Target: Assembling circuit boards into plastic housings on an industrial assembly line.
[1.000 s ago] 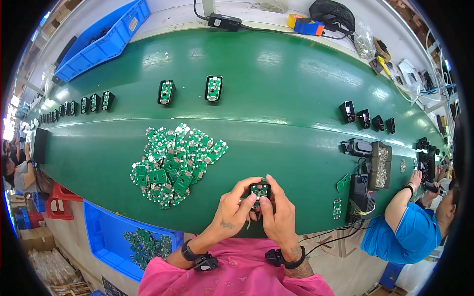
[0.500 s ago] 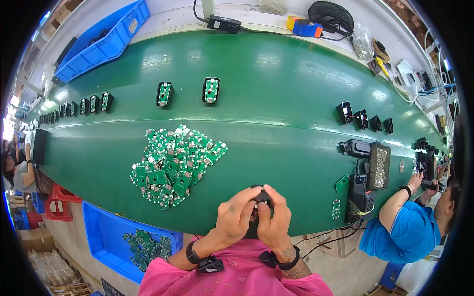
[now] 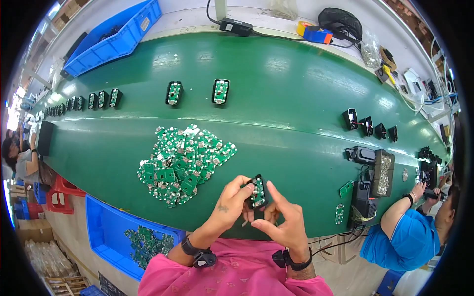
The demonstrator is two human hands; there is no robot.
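Observation:
A small black plastic case [image 3: 265, 195] with a green circuit board [image 3: 257, 191] seated in its open side is in my left hand [image 3: 227, 204], thumb over the board's left edge. Right beside the case is my right hand [image 3: 290, 224], its thumb and forefinger spread wide and its other fingers bent. Whether those bent fingers touch the case I cannot tell. To the left of my hands lies a heap of loose green circuit boards [image 3: 182, 165]. Beyond the heap, two black cases [image 3: 174, 93] [image 3: 220, 92] stand with boards showing in them.
More filled cases [image 3: 102, 98] line up at the far left. Several black cases [image 3: 366, 126] stand at the right, above a tray of small metal parts [image 3: 382, 172] and a black corded device [image 3: 363, 200]. A blue bin [image 3: 106, 246] sits below the table edge. A co-worker in blue [image 3: 412, 237] works at right.
The black case has been tilted so its board faces up. My right hand has come off it and spread its fingers; my left hand keeps hold. The whole view has shifted slightly.

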